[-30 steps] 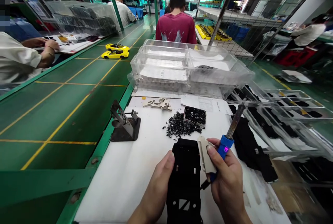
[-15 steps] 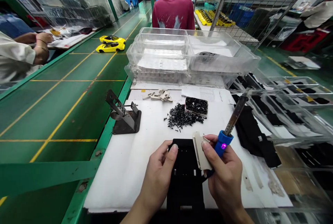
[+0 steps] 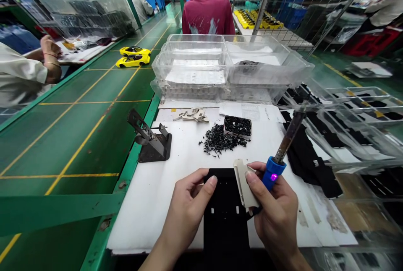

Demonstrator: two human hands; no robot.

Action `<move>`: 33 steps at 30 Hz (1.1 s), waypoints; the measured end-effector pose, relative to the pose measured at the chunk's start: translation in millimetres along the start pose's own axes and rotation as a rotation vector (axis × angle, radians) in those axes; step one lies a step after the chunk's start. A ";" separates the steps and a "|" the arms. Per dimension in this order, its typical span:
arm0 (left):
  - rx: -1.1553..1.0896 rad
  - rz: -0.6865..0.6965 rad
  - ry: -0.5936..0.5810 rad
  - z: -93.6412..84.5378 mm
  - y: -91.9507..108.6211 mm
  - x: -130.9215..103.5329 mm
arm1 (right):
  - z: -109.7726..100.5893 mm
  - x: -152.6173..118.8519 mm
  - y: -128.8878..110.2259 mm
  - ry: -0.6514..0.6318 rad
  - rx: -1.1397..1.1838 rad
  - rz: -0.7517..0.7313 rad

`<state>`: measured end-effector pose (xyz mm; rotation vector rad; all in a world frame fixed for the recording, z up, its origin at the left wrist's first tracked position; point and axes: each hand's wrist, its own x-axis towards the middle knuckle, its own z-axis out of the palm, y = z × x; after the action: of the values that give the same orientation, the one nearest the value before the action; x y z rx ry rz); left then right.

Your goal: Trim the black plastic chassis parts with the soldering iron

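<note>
A flat black plate (image 3: 225, 233) with small slots and holes lies upright in the view at the front edge of the white work surface. My left hand (image 3: 193, 208) grips its left edge, thumb on top. In my right hand (image 3: 275, 206) are a cream plastic part (image 3: 245, 185), pinched by the thumb at the plate's right edge, and a blue-handled soldering iron (image 3: 273, 172) with a lit purple light. The iron's metal shaft points up and to the right, away from the plate. Beyond the plate, small black pieces (image 3: 220, 140) are heaped beside a small filled box (image 3: 237, 126).
A metal iron stand (image 3: 154, 145) is at the left, cream parts (image 3: 192, 115) behind. Clear trays (image 3: 192, 71) stand at the back; black panels (image 3: 315, 166) lie at the right. Yellow car bodies (image 3: 134, 59) sit on the green belt (image 3: 94, 136). Other people sit nearby.
The soldering iron and my right hand have shifted slightly right. The black plate now shows a little lower part differently, still held. At the left, another person's hand has risen.
</note>
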<state>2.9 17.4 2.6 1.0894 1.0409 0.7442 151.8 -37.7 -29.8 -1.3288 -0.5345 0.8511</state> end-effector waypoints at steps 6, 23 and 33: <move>0.129 0.054 -0.004 -6.6 17.2 1.4 | 1.5 -1.7 -1.3 -0.017 -0.015 -0.003; 0.101 0.069 0.037 1.8 19.0 0.7 | 2.3 -3.1 -8.8 -0.027 -0.037 0.001; 0.013 -0.029 0.052 -2.0 3.0 5.7 | 1.4 -1.6 -11.5 -0.019 -0.049 0.009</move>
<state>3.1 24.1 3.6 1.0687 1.1043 0.7467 152.4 -38.4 -18.1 -1.3697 -0.5674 0.8633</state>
